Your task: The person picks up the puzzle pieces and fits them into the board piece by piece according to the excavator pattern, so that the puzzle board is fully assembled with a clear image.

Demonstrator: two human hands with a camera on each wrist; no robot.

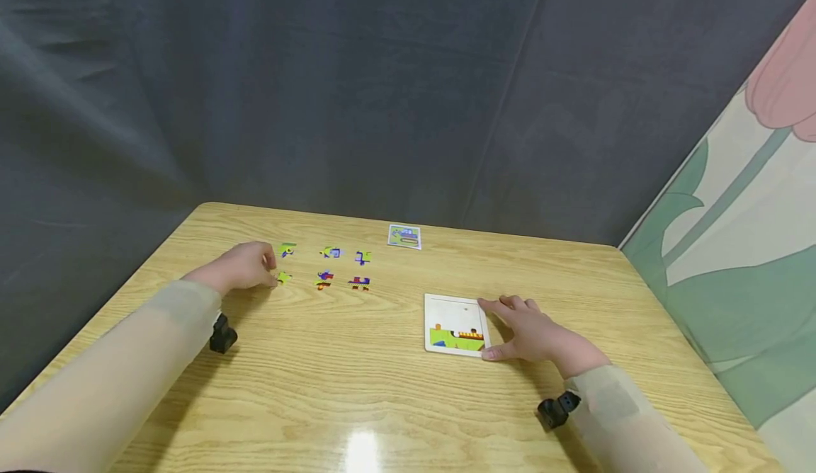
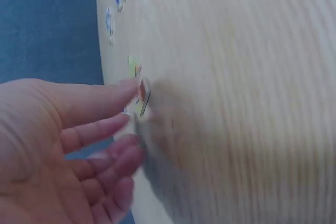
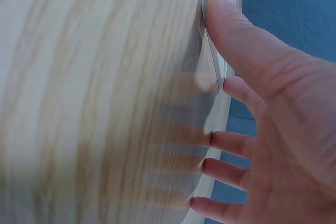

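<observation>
My left hand (image 1: 245, 268) is at the left end of a group of loose jigsaw pieces. Its thumb tip meets the edge of a green-yellow piece (image 1: 284, 277); in the left wrist view that piece (image 2: 145, 97) lies by the thumb, with the fingers loosely bent and apart from it. My right hand (image 1: 532, 331) holds a white square puzzle board (image 1: 449, 311) by its right side, thumb at the near corner and index finger at the far one. Joined green pieces (image 1: 455, 340) fill the board's lower part. In the right wrist view the thumb (image 3: 239, 30) overlaps the board's edge.
Several more pieces lie in two rows, among them a blue-green one (image 1: 363, 257) and a dark red one (image 1: 360, 283). A small picture card (image 1: 404, 236) lies near the back edge of the wooden table (image 1: 306, 381). A dark curtain (image 1: 357, 90) hangs behind.
</observation>
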